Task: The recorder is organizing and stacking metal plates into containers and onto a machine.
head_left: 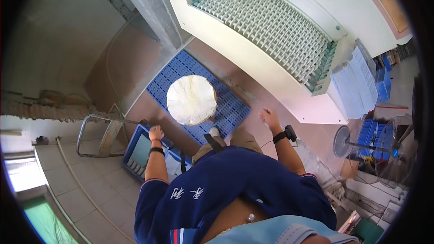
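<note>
My left hand [156, 133] hangs above the blue crate [133, 143], its fingers curled in, with nothing visible in them. My right hand [269, 118] hovers over the reddish floor beside the blue pallet [235, 104]. Its fingers are loosely bent and partly apart, and it holds nothing. Between and beyond both hands stands a round thing with a creased white top [191, 100], like a stool, on the pallet. Pale blue sheets or trays [140, 150] lie in the crate. Each wrist wears a dark band; the right one carries a small black device [290, 133].
Ahead and right stands a long cream machine [253, 54] with rows of pale rollers [266, 22]. Stacked light blue trays [355, 83] lean at its right end. A fan [342, 141] and blue bins [375, 138] are far right. A metal-framed trolley or chair [105, 138] stands left.
</note>
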Action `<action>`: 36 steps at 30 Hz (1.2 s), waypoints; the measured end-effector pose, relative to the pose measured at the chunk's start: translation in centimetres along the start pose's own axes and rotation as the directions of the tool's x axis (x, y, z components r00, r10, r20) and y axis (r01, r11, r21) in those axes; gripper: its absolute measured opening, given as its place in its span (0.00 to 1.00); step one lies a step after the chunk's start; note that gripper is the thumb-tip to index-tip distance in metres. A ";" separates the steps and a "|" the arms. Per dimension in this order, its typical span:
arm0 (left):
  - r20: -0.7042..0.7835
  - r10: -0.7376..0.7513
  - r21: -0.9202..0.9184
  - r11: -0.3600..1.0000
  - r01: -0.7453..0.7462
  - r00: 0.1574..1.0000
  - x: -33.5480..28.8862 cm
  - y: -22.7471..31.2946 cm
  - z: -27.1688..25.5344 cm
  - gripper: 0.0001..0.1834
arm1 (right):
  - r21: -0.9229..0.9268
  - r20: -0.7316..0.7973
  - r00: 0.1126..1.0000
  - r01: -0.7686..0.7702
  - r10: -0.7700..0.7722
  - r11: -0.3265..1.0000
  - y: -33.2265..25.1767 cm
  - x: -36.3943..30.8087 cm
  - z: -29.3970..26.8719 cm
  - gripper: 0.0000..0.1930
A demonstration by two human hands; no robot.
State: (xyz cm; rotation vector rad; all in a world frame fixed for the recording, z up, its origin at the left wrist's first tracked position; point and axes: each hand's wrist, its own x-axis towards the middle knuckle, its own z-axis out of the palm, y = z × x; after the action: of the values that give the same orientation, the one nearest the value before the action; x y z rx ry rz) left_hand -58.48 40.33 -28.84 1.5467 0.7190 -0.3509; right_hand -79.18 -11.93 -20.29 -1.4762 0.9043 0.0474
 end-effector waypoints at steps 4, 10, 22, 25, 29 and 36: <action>0.422 0.756 0.762 0.002 -0.648 0.500 9.4 0.8 -0.4 0.10 | 0.112 0.023 0.992 0.124 -0.127 0.986 -6.5 -0.9 0.5 0.11; 0.263 0.187 0.740 0.590 -0.322 0.946 6.9 -0.4 10.4 0.12 | 0.053 -0.115 0.924 0.373 -0.365 0.926 -12.7 -1.5 -3.5 0.09; 0.311 0.091 0.950 -0.038 -0.309 0.946 0.2 -1.7 0.4 0.10 | 0.139 -0.190 0.886 0.451 -0.423 0.882 -15.5 2.3 -10.2 0.09; 0.180 0.089 0.982 -0.077 -0.173 0.980 -1.2 -0.3 -0.6 0.13 | 0.153 -0.213 0.876 0.468 -0.433 0.870 -15.4 2.8 -10.3 0.09; -0.245 0.212 0.874 0.471 0.120 0.946 -0.6 4.3 -8.9 0.18 | 0.218 -0.203 0.867 0.493 -0.455 0.842 -16.1 3.4 -11.6 0.08; 0.080 0.533 0.891 -0.416 0.179 0.842 -3.4 20.7 -0.2 0.12 | 0.244 -0.286 0.847 0.517 -0.449 0.820 -14.6 2.8 -12.2 0.08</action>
State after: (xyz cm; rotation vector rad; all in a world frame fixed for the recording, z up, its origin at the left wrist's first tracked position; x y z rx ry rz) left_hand -48.08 40.38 -10.60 3.6947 0.1837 -0.2846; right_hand -75.25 -26.02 -7.83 -1.3855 0.6408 -0.6257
